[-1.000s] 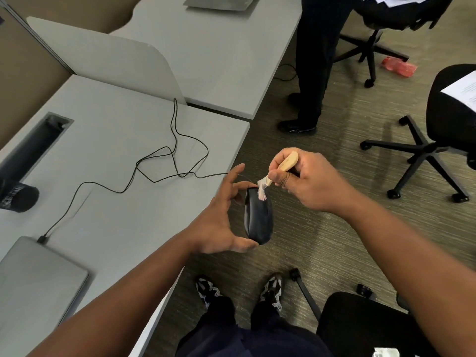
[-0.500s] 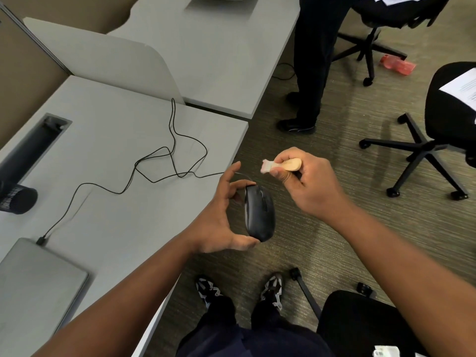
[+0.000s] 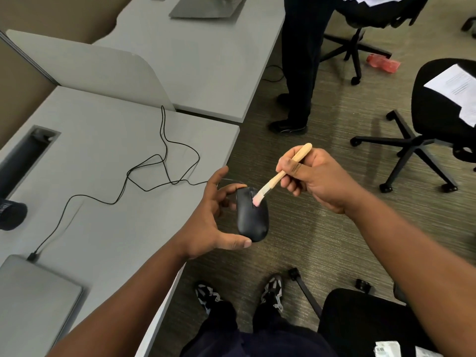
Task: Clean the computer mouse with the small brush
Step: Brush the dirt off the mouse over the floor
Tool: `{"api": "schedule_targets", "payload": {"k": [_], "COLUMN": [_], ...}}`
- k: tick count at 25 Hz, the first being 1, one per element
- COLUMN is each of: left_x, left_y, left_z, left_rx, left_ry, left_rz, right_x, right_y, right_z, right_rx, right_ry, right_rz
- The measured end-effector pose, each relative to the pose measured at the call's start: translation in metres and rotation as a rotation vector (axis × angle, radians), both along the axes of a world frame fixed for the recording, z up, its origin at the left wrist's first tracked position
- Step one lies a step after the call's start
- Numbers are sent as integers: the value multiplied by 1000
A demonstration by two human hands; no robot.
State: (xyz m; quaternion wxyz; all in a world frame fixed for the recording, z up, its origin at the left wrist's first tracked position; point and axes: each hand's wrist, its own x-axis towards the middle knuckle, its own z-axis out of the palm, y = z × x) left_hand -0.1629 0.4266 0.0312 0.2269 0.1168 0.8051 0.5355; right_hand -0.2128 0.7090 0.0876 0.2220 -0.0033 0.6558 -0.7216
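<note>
A black wired computer mouse [image 3: 253, 221] is held just past the desk's right edge, top side facing me. My left hand [image 3: 208, 217] grips it by front and back, thumb at the near end. My right hand [image 3: 313, 177] pinches a small brush [image 3: 280, 173] with a pale wooden handle and pinkish bristles. The bristle tip touches the mouse's front, beside the scroll wheel. The mouse's black cable [image 3: 144, 181] loops over the desk to a laptop.
A grey desk [image 3: 108, 202] holds a closed grey laptop [image 3: 33, 300] and a dark cylinder [image 3: 11, 215] at its left edge. A person's dark trouser legs [image 3: 300, 63] stand ahead. Black office chairs [image 3: 438, 119] stand right, one bearing papers. My shoes [image 3: 270, 292] are below.
My right hand turned the brush from pointing sideways above the mouse and brought its bristles down onto the mouse's front. My left hand has kept hold of the mouse.
</note>
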Motion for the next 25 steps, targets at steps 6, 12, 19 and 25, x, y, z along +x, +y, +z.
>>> {"api": "schedule_targets", "payload": {"k": [6,12,19,25], "left_x": [5,2,5,7], "left_y": [-2,-2,-1,0], "left_z": [-3,-2,0,0], "left_rx": [25,21,9,26], "left_ry": [-32,-42,-83,-101], "left_rz": [-6,-25,-57,-56], "right_x": [1,4,4,7], "right_y": [-13,-6,-10,-17], "right_z": [-16,-3,-8,-22], "right_rx": [296,53,155,278], "right_ry": [127,55,42,111], "right_rz": [-137,-211,-114,-160]}}
